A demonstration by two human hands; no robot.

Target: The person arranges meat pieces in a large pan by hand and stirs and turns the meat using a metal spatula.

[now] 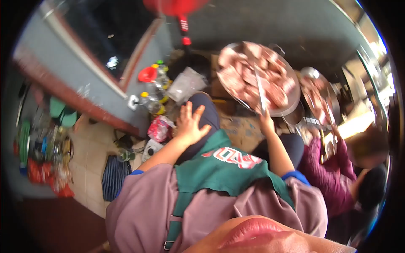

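My left hand [190, 123] rests on my dark-trousered knee, fingers spread, holding nothing. In my right hand [265, 122] is a long knife [260, 89], its blade pointing away from me over a large round metal pan [292, 98]. Pieces of raw-looking pink meat [240, 78] fill the pan, and the blade lies across or just above them; whether it touches them is too blurred to tell.
Bottles [152, 103], a red funnel-like item [147, 74] and a plastic bag [185, 86] stand left of my knee. On the right, a co-worker in a maroon sleeve [322, 173] reaches to another meat pan [312, 95]. A red fan-like object [175, 6] is ahead.
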